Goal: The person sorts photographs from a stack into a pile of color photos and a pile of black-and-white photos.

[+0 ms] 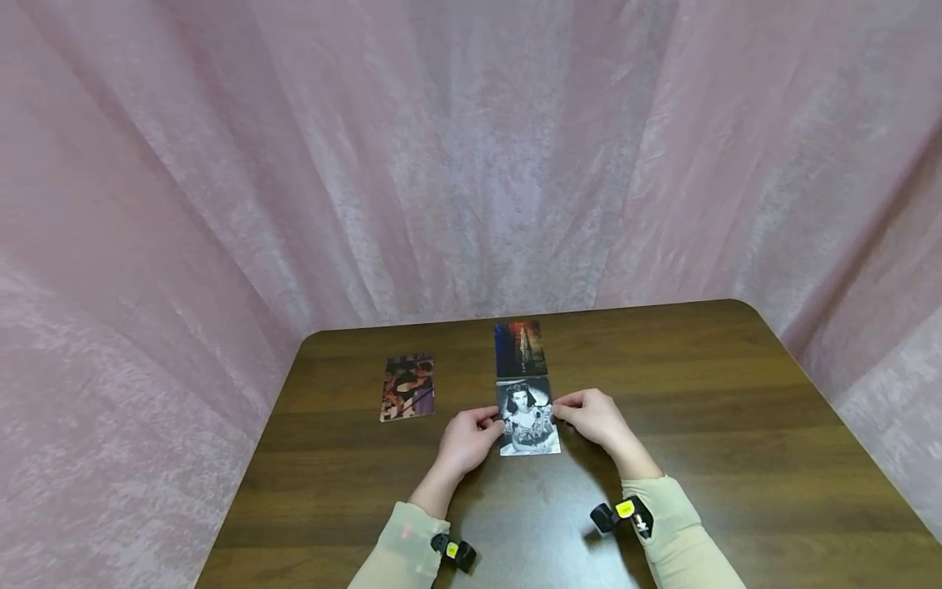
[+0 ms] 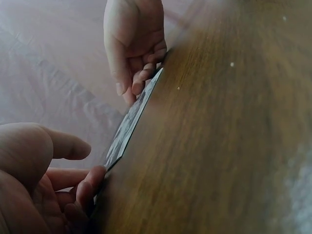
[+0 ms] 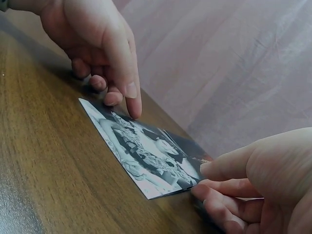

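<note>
A black-and-white portrait photo (image 1: 527, 417) lies flat on the dark wooden table (image 1: 736, 425). My left hand (image 1: 471, 433) is at its left edge. In the right wrist view the left hand (image 3: 97, 48) presses its index fingertip on the photo (image 3: 146, 156), the other fingers bent beside the edge. My right hand (image 1: 592, 417) is at the photo's right edge. Its fingertips (image 3: 204, 192) touch the near corner and the thumb hovers just above. In the left wrist view the photo (image 2: 131, 122) runs between the left hand (image 2: 48, 180) and right hand (image 2: 134, 44).
A dark blue and red card (image 1: 520, 348) lies just beyond the photo, almost touching it. A purple and brown card (image 1: 407, 387) lies further left. Pink cloth (image 1: 471, 164) hangs round the table's far and side edges.
</note>
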`<action>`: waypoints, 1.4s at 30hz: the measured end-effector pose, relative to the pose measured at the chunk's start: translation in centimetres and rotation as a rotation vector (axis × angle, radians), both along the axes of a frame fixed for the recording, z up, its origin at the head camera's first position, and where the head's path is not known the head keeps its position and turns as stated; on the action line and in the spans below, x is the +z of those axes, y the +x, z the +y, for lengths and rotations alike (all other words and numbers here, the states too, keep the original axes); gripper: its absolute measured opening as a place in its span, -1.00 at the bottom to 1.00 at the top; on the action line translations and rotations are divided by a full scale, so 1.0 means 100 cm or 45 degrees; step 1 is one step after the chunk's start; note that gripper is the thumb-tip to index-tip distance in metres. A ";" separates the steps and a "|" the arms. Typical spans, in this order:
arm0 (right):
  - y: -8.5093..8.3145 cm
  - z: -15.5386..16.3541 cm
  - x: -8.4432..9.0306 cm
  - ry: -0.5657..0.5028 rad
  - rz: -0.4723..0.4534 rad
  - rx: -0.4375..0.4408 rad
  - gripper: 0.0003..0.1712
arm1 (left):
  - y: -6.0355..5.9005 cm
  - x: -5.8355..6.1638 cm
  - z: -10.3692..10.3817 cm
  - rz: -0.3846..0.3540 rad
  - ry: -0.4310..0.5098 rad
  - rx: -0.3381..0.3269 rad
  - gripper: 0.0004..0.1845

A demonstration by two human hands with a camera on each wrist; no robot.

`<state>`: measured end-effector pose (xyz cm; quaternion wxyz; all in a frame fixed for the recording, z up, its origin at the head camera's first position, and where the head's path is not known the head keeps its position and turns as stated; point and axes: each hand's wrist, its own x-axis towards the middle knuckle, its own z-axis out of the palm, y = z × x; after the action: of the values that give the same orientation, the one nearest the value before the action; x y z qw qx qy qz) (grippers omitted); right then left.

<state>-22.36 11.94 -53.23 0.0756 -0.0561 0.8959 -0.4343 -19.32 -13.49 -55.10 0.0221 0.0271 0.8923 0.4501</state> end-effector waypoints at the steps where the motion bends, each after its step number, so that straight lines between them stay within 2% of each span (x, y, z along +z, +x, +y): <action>1: 0.000 0.000 0.000 -0.002 0.002 -0.003 -0.74 | 0.000 0.000 0.000 0.003 -0.001 0.003 -0.59; 6: -0.002 0.001 0.000 0.003 0.028 0.002 -0.73 | -0.002 0.001 0.001 0.006 -0.008 0.018 -0.58; 27: 0.003 0.001 0.000 -0.073 -0.025 0.006 -0.71 | -0.003 0.003 0.002 -0.060 -0.011 0.042 -0.57; 42: 0.001 0.004 -0.002 -0.082 -0.009 0.036 -0.68 | -0.004 0.005 0.004 -0.043 -0.056 0.035 -0.55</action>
<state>-22.21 12.35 -53.46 0.0832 -0.0695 0.8803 -0.4618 -19.68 -13.14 -54.59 0.0316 0.0070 0.9017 0.4311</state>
